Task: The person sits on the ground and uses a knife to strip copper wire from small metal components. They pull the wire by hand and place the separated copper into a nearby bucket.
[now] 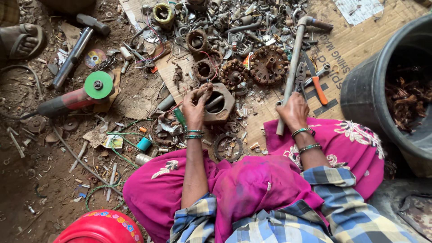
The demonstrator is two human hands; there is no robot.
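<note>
Basically, person sits on the floor w/ both hands out over a scrap pile. Left hand sits on the near-left rim of a hexagonal metal housing, fingers curled tight on its edge; a green-handled tool pokes down from under the palm, though whether the hand actually grips it can't be told. Right hand is wrapped closed round the lower end of a long metal hammer.

Key relation: the hammer's long axis runs near vertical in the head view, leaning slightly right, head end far from the body, butt end near the pink skirt. The housing lies to the left of that shaft, apart from it w/ scrap between, so the left hand is the one on it and the right hand is off to its right side. Housing's opening faces up toward the camera.

Around: toothed rusty rotor disc and a smaller one just beyond the housing, orange-handled pliers right of the shaft on cardboard, black tub of brown scrap far right. Left side: angle grinder w/ green disc, another hammer, someone else's sandalled foot top left.
</note>
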